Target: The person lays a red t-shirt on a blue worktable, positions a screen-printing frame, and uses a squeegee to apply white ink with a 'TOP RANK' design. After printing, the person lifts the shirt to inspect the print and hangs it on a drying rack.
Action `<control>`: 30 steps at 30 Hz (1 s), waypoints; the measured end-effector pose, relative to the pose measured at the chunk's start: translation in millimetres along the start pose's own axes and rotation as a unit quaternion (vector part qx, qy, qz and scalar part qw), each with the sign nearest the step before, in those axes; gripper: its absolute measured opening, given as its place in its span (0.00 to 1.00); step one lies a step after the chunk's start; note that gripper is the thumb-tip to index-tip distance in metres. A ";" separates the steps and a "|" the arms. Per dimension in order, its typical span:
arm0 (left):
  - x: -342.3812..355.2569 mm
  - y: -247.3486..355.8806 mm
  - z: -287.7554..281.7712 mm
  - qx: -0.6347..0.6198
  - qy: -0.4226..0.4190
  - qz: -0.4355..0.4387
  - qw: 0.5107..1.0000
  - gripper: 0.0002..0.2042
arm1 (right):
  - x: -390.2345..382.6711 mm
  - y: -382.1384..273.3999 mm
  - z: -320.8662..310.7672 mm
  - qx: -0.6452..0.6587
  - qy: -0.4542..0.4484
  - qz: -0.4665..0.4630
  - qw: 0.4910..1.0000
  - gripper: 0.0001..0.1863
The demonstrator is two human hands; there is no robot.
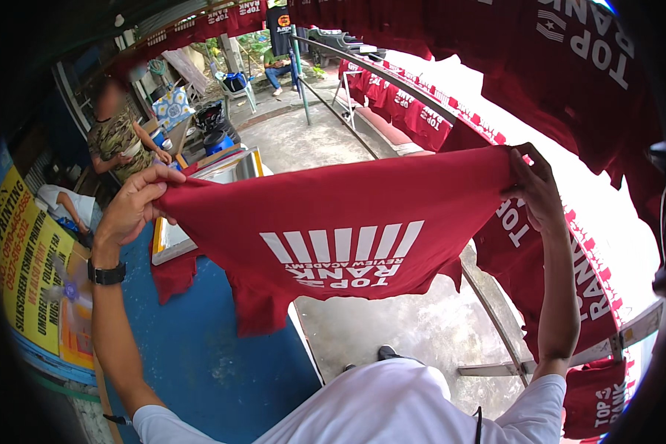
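I hold a dark red T-shirt [348, 214] with white printed stripes and lettering stretched out in front of me, print upside down. My left hand [135, 203] grips its left edge, a black watch on the wrist. My right hand [536, 189] pinches its right edge, near a slanted metal rail [392, 78]. The shirt hangs above a blue table [200, 355] and over the printing frame [172, 240] lying on it.
Many more red printed shirts [570, 66] hang on rails to my right and overhead. A person [118, 137] in a camouflage top stands at the far left, another sits at the back. A yellow banner [29, 259] is at left. Concrete floor [414, 333] lies below.
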State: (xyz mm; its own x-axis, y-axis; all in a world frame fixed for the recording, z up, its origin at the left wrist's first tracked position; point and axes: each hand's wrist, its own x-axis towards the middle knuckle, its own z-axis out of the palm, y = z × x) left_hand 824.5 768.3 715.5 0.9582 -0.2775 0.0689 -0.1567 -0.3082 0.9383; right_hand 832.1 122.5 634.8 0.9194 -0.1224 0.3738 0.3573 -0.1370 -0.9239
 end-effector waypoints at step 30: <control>259.5 -48.5 54.0 0.250 -0.141 0.117 0.951 0.15 | -86.5 42.3 20.6 -0.347 -0.040 0.084 0.933 0.13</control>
State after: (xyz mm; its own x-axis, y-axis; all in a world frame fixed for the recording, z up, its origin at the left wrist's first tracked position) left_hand 1067.9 662.1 669.5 0.7922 -0.6026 0.0966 -0.5193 -0.5825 0.6254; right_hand 771.1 147.5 561.7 0.9723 -0.1290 0.1948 0.0399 -0.7297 -0.6826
